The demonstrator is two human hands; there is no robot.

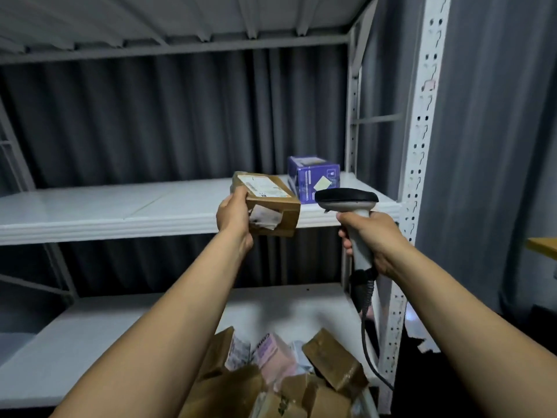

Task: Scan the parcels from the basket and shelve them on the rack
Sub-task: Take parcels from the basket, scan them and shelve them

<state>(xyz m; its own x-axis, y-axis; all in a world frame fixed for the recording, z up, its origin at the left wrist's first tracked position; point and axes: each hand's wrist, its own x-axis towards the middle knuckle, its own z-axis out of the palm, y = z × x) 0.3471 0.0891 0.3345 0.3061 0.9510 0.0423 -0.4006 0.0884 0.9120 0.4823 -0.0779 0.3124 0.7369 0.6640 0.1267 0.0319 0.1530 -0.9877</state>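
My left hand (pixel 233 220) grips a small brown cardboard parcel (pixel 269 200) with a white label on top, held at the front edge of the rack's middle shelf (pixel 120 212). My right hand (pixel 372 239) holds a grey and black barcode scanner (pixel 346 200) by its handle, head level and just right of the parcel. A purple box (pixel 313 178) stands on the middle shelf behind them. Several brown and pink parcels (pixel 283 375) lie heaped at the bottom of the view; the basket under them is mostly hidden.
The white metal rack has a perforated upright (pixel 417 164) on the right and a lower shelf (pixel 90 342). The scanner's coiled cable (pixel 366 321) hangs down beside the upright. Grey curtains hang behind and to the right.
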